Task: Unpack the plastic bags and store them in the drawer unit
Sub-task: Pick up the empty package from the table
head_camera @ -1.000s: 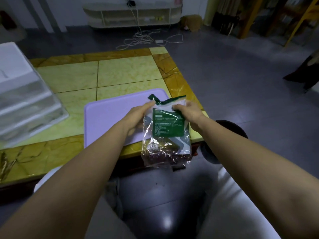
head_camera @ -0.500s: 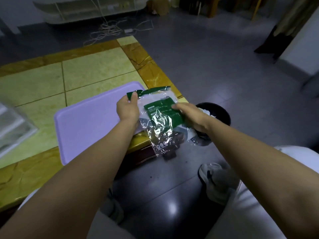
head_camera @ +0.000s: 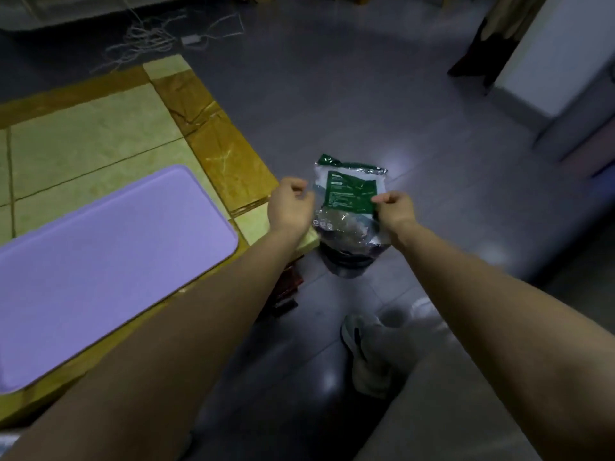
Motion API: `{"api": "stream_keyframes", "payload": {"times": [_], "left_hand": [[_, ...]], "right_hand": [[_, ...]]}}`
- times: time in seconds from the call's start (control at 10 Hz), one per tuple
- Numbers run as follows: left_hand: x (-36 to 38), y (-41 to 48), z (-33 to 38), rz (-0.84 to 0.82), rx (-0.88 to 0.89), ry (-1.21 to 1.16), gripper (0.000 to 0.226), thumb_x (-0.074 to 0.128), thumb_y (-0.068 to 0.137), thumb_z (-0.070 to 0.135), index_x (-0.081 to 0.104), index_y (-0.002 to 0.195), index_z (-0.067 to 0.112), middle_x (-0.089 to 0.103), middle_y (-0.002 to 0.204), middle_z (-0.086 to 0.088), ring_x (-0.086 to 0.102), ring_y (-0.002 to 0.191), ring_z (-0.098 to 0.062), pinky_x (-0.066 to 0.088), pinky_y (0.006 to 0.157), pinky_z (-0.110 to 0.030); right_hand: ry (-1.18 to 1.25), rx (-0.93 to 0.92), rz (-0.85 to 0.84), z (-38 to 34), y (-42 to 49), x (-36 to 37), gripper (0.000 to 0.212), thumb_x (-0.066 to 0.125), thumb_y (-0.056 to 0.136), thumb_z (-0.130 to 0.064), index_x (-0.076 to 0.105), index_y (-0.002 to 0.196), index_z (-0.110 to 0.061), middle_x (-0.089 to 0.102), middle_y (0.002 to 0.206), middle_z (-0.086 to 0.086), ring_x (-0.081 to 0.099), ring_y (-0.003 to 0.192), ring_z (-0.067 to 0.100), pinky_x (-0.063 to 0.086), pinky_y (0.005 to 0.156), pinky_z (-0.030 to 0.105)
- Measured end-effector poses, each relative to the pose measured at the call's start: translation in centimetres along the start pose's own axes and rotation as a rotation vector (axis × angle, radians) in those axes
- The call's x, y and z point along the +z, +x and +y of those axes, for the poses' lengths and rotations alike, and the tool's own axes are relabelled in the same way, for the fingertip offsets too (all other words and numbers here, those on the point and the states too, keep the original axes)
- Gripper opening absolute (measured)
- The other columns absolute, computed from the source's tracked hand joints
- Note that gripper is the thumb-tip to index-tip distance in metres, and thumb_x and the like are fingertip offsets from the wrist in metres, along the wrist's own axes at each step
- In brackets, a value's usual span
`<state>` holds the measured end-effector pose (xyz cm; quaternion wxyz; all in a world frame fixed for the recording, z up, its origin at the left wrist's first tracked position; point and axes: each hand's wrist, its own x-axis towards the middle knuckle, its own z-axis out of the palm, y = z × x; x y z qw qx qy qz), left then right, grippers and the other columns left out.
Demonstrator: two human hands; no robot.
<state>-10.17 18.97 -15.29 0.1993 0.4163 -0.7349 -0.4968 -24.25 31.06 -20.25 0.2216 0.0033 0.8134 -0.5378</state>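
Right hand (head_camera: 396,211) pinches crinkly clear-green packet (head_camera: 349,191); left hand (head_camera: 289,207) curled, grip unclear.

Print on the package (head_camera: 349,194) label: too small to read. Contents behind its crinkled film: a dark blur. Bin (head_camera: 346,262) beneath, mostly hidden by the package. Left hand (head_camera: 289,207) curled just beside the package's left edge; touching or not, cannot tell. Right hand (head_camera: 396,209) fingertips tucked out of sight at the right edge. Purple mat (head_camera: 100,261) and table (head_camera: 216,154) cut off at the left edge. Shoe (head_camera: 362,354) partly behind a trouser leg (head_camera: 449,427). Cables (head_camera: 156,38) at top, blurred.
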Motion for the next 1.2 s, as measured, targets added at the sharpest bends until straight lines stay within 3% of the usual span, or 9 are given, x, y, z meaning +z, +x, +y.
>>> {"api": "stream_keyframes", "payload": {"times": [0.2,0.3,0.4,0.5,0.7,0.8,1.0,1.1,1.2], "left_hand": [[7.1,4.9,-1.3,-0.329,-0.109,0.147,0.016,0.046,0.088,0.011,0.05,0.073,0.014,0.049,0.077,-0.017,0.048,0.074,-0.021,0.049,0.072,-0.041],[10.4,7.0,-2.0,-0.357,-0.158,0.15,0.013,0.047,0.088,0.008,0.053,0.077,0.009,0.049,0.079,-0.017,0.048,0.075,-0.022,0.044,0.07,-0.035],[12.4,8.2,-2.9,-0.355,-0.212,0.167,0.027,0.047,0.095,0.015,0.064,0.09,-0.005,0.063,0.095,-0.025,0.062,0.086,-0.034,0.054,0.086,-0.045],[13.6,9.1,-3.7,-0.375,-0.269,0.222,0.034,0.044,0.098,0.023,0.063,0.087,-0.004,0.061,0.086,-0.022,0.061,0.083,-0.032,0.052,0.085,-0.044],[14.4,9.9,-3.8,-0.412,-0.289,0.242,0.037,0.047,0.092,0.012,0.039,0.055,0.014,0.041,0.058,-0.006,0.046,0.063,-0.023,0.04,0.065,-0.034],[14.3,9.4,-3.5,-0.444,-0.296,0.236,0.025,0.047,0.094,0.016,0.052,0.07,0.01,0.052,0.072,-0.01,0.052,0.075,-0.025,0.044,0.069,-0.034],[12.6,8.6,-1.6,-0.448,-0.225,0.249,0.028,0.045,0.096,0.011,0.065,0.092,-0.009,0.062,0.099,-0.03,0.06,0.098,-0.036,0.049,0.085,-0.039],[10.9,8.3,-0.7,-0.401,-0.148,0.257,0.031,0.046,0.093,0.01,0.053,0.063,0.005,0.052,0.071,-0.016,0.053,0.078,-0.026,0.043,0.069,-0.031],[9.1,7.8,-0.4,-0.374,-0.107,0.259,0.021,0.047,0.093,0.013,0.053,0.075,0.005,0.052,0.08,-0.016,0.05,0.078,-0.024,0.043,0.07,-0.033]], "right_hand": [[-0.046,0.093,0.031,1.8,5.5,-0.6,0.026,0.047,0.094,-0.014,0.052,0.07,-0.024,0.066,0.111,0.02,0.061,0.103,0.036,0.05,0.096,0.049],[-0.024,0.144,-0.005,3.0,8.5,-0.3,0.016,0.045,0.092,-0.009,0.059,0.091,-0.018,0.062,0.12,0.018,0.06,0.109,0.034,0.05,0.098,0.047],[-0.03,0.181,-0.04,4.4,10.3,0.3,0.025,0.045,0.091,-0.005,0.059,0.109,-0.015,0.058,0.125,0.018,0.058,0.111,0.035,0.05,0.098,0.045],[-0.1,0.225,-0.138,6.1,11.6,1.0,0.046,0.048,0.091,-0.006,0.049,0.136,-0.015,0.05,0.137,0.017,0.055,0.117,0.035,0.049,0.1,0.044],[-0.513,0.186,-0.209,7.4,11.9,1.5,0.07,0.057,0.089,-0.03,0.024,0.151,-0.022,-0.006,0.159,0.015,0.016,0.144,0.038,0.025,0.117,0.045],[-0.765,0.123,-0.23,7.3,11.1,1.4,0.068,0.055,0.089,-0.035,0.026,0.148,-0.019,-0.004,0.159,0.018,0.003,0.146,0.038,0.015,0.118,0.052],[-0.85,0.088,-0.186,5.5,8.6,0.7,0.057,0.056,0.089,-0.035,0.041,0.138,-0.011,0.021,0.153,0.02,0.025,0.137,0.039,0.028,0.11,0.049],[-0.784,-0.013,-0.175,3.5,7.6,0.7,0.037,0.051,0.092,-0.025,0.057,0.119,-0.001,0.055,0.124,0.024,0.054,0.113,0.036,0.045,0.097,0.043],[-0.653,-0.108,-0.208,1.8,5.3,1.2,0.028,0.043,0.096,-0.015,0.061,0.08,-0.001,0.058,0.08,0.013,0.054,0.074,0.025,0.049,0.076,0.031]]}}
